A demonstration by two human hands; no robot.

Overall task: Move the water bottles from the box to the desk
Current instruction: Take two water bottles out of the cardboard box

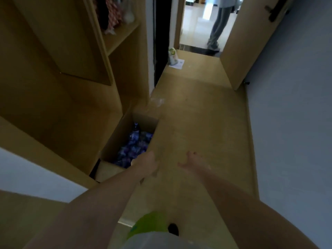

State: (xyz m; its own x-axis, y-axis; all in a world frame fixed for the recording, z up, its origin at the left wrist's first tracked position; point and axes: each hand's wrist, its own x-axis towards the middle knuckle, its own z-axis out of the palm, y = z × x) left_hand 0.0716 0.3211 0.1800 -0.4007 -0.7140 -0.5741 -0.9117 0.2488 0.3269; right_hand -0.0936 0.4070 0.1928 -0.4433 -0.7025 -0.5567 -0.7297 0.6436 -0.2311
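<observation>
The water bottles point(133, 147) lie packed in the open cardboard box point(158, 139) on the floor point(197, 123), a mass of blue and purple wrapping in dim light. Most seem to lie on their sides; one at the far end of the box looks to stand with its cap up, though the blur makes single bottles hard to separate. The box sits against the foot of the wooden shelf unit point(75, 72) on the left, and its long axis runs from near-left to far-right.

The left hand point(148, 163) is the nearer of the two. It hangs over the near right corner of the box, and the bottles lie just to its left and beyond it, below the hand. Its fingers point downward past the box's right wall and are mostly hidden behind the back of the hand, so I cannot tell how far they are spread or whether they touch the cardboard. No bottle shows in it.

The right hand point(191, 161) is out over bare floor, to the right of the box and apart from it. Its fingers are spread and relaxed, and it holds nothing. To reach a bottle it would have to cross left over the box wall, so the left hand is better placed for the first pick.

No table shows in this view. Far off, a person's legs point(218, 27) stand in the bright doorway point(197, 24).
</observation>
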